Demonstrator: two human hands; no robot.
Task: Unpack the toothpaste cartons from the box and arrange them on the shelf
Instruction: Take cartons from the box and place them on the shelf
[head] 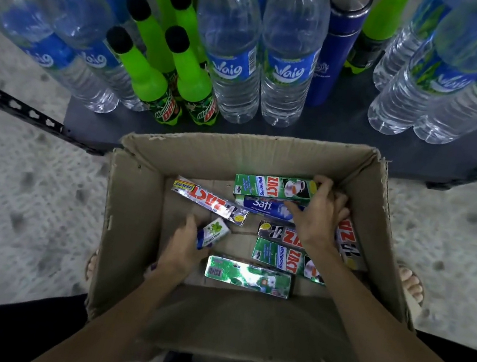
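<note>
Cardboard box [128,225], open at the top, sits on the floor in front of a low dark shelf [334,127], with a person bending over it and both arms reaching in. On the left, the left hand [185,247] has its fingers wrapped around a small white and blue carton [213,233] marked with a green leaf. Just beyond it lies a silver carton [209,204], and nearer the person a shiny green one [248,276]. Toward the right, the right hand [320,213] grasps the end of a green whitening carton [274,186] against the far wall, with a blue carton [267,207] directly beneath it. More cartons lie under and beside that forearm. The shelf behind holds only water bottles [287,72], green soda bottles [151,71] and a blue flask [336,48]; no toothpaste is visible there. The job looks barely begun, with most cartons left to lift out.
</note>
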